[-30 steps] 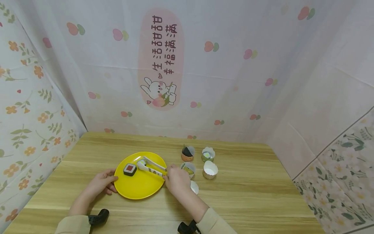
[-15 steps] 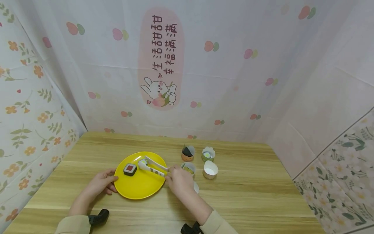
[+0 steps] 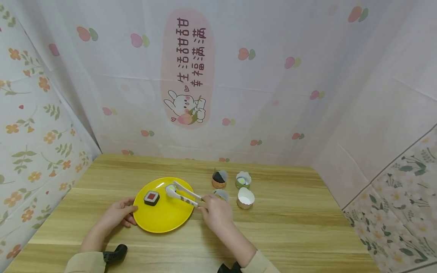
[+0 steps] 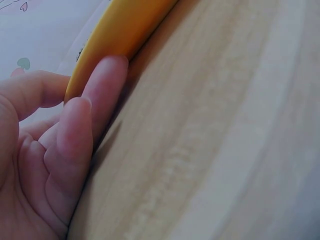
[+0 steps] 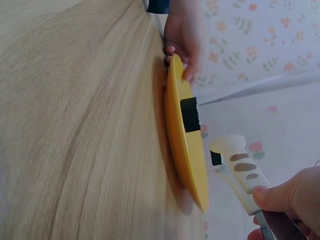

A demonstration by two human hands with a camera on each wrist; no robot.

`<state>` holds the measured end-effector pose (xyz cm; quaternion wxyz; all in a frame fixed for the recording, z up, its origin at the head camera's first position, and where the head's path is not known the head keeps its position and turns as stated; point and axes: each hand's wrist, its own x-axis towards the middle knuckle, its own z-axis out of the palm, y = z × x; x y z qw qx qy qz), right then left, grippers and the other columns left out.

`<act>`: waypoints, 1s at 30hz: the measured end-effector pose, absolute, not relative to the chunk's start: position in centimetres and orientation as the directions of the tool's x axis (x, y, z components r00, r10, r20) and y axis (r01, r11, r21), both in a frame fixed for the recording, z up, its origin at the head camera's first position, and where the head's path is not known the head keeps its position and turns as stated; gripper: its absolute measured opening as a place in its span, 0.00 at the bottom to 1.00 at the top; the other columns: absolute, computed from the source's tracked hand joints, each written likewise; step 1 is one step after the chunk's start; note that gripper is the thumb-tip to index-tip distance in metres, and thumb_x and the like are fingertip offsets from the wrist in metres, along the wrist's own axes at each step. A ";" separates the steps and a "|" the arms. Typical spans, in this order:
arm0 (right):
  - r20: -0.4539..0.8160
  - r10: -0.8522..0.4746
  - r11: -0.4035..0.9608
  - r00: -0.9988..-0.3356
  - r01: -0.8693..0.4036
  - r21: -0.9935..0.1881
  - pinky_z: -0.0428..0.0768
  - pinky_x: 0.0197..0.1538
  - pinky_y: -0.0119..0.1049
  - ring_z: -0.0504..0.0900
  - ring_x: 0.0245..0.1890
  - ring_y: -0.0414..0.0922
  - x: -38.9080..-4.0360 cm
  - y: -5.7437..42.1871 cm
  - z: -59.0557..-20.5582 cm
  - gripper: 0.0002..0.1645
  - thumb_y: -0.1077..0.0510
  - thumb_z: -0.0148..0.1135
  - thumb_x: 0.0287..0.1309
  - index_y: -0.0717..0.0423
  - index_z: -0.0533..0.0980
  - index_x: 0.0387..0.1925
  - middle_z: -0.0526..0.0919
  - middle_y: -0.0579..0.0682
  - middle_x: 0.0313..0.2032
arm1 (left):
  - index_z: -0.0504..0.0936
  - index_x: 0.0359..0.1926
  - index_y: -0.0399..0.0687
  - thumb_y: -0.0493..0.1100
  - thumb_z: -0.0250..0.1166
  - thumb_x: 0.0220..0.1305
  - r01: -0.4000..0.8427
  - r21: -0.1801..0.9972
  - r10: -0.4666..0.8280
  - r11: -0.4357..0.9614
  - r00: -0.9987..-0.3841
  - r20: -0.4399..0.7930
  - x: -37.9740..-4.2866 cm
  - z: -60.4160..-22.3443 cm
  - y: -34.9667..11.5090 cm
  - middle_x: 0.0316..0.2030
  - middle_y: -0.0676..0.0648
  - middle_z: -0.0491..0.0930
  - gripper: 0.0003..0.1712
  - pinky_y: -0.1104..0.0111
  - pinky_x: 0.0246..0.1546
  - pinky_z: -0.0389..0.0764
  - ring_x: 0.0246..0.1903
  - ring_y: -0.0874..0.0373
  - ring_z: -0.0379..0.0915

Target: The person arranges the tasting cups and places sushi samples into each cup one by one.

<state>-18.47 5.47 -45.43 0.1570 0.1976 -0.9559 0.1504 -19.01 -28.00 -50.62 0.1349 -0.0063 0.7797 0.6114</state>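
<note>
A yellow plate (image 3: 164, 222) lies on the wooden table. My left hand (image 3: 117, 213) holds its left rim, thumb on top and fingers against the underside in the left wrist view. On the plate sits a square toy sushi roll (image 3: 151, 198) with a red centre and black sides. My right hand (image 3: 218, 215) grips white tongs (image 3: 186, 201) with brown stripes and rounded tips. Between the tips is a smaller toy sushi roll (image 5: 216, 158) with a black side, mostly covered by the tongs. In the right wrist view it hangs off the plate's surface.
Right of the plate stand small scalloped cups: an orange cup (image 3: 219, 185) with a dark piece, a green cup (image 3: 243, 186) with a roll piece, and a tan cup (image 3: 244, 205) with a white inside. Another cup (image 3: 222, 194) is partly behind my right hand. A printed curtain (image 3: 273, 113) backs the table.
My right hand has moved right with the tongs, and the small roll between their tips has shifted the same way. A white cup is now hidden behind that hand. My left hand stays put.
</note>
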 end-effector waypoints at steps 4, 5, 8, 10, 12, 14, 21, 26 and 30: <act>0.373 -0.334 0.871 -0.866 -0.435 -0.229 0.71 0.21 0.29 0.79 0.26 0.41 -18.3 5.9 -45.3 0.17 0.50 0.73 0.50 0.54 0.84 0.41 0.83 0.45 0.38 | 0.52 0.68 0.23 0.39 0.52 0.71 -0.175 0.951 0.154 0.255 -0.964 -0.219 -19.0 -50.6 -28.0 0.29 0.42 0.80 0.33 0.67 0.23 0.81 0.24 0.49 0.79; 0.375 -0.335 0.870 -0.865 -0.436 -0.229 0.71 0.21 0.29 0.79 0.26 0.41 -18.2 6.0 -45.2 0.17 0.50 0.73 0.50 0.54 0.84 0.41 0.83 0.45 0.38 | 0.52 0.68 0.23 0.39 0.52 0.71 -0.174 0.951 0.154 0.256 -0.964 -0.218 -19.0 -50.7 -28.0 0.29 0.42 0.80 0.33 0.67 0.23 0.81 0.24 0.49 0.79; 0.382 -0.337 0.868 -0.860 -0.441 -0.228 0.71 0.20 0.29 0.79 0.26 0.41 -18.1 6.2 -45.1 0.17 0.50 0.73 0.50 0.53 0.84 0.40 0.83 0.45 0.38 | 0.52 0.68 0.23 0.39 0.52 0.71 -0.173 0.952 0.156 0.253 -0.964 -0.217 -19.0 -50.7 -28.0 0.28 0.41 0.80 0.33 0.67 0.23 0.81 0.24 0.49 0.79; 0.390 -0.341 0.865 -0.855 -0.447 -0.225 0.71 0.21 0.29 0.79 0.27 0.41 -18.1 6.4 -45.1 0.17 0.50 0.73 0.49 0.54 0.84 0.40 0.82 0.45 0.37 | 0.52 0.68 0.23 0.39 0.52 0.71 -0.171 0.953 0.156 0.252 -0.964 -0.214 -19.1 -50.8 -28.1 0.28 0.41 0.80 0.33 0.67 0.22 0.81 0.24 0.49 0.79; 0.395 -0.343 0.863 -0.852 -0.452 -0.225 0.71 0.20 0.29 0.79 0.26 0.40 -18.0 6.6 -45.0 0.17 0.50 0.73 0.49 0.54 0.84 0.40 0.82 0.45 0.36 | 0.52 0.68 0.23 0.39 0.52 0.71 -0.169 0.954 0.157 0.248 -0.965 -0.212 -19.1 -50.8 -28.1 0.29 0.41 0.80 0.33 0.67 0.22 0.81 0.24 0.49 0.79; 0.394 -0.344 0.862 -0.852 -0.453 -0.227 0.70 0.20 0.28 0.77 0.25 0.39 -17.9 6.8 -45.0 0.17 0.50 0.73 0.49 0.54 0.84 0.40 0.81 0.44 0.34 | 0.52 0.68 0.23 0.39 0.53 0.71 -0.169 0.955 0.157 0.245 -0.965 -0.211 -19.1 -50.8 -28.1 0.29 0.41 0.80 0.33 0.67 0.22 0.81 0.24 0.49 0.79; 0.376 -0.344 0.861 -0.861 -0.449 -0.239 0.65 0.18 0.26 0.70 0.21 0.36 -17.6 7.3 -44.9 0.17 0.50 0.73 0.50 0.53 0.84 0.41 0.79 0.42 0.31 | 0.52 0.67 0.23 0.39 0.52 0.71 -0.162 0.956 0.159 0.247 -0.966 -0.205 -19.1 -50.8 -28.1 0.29 0.41 0.80 0.33 0.67 0.22 0.81 0.24 0.48 0.79; 0.402 -0.351 0.852 -0.846 -0.466 -0.237 0.64 0.17 0.26 0.71 0.19 0.36 -17.5 7.6 -44.8 0.16 0.51 0.74 0.49 0.53 0.84 0.39 0.78 0.43 0.31 | 0.53 0.67 0.23 0.39 0.53 0.71 -0.160 0.954 0.157 0.254 -0.966 -0.204 -19.0 -50.8 -28.1 0.29 0.41 0.80 0.33 0.66 0.22 0.81 0.24 0.48 0.79; 0.408 -0.351 0.855 -0.843 -0.466 -0.229 0.63 0.16 0.26 0.71 0.18 0.36 -17.3 7.9 -44.6 0.17 0.52 0.74 0.48 0.53 0.84 0.40 0.79 0.43 0.31 | 0.52 0.68 0.23 0.39 0.53 0.71 -0.160 0.954 0.161 0.253 -0.965 -0.205 -19.1 -50.9 -28.2 0.30 0.41 0.80 0.33 0.66 0.23 0.81 0.24 0.48 0.79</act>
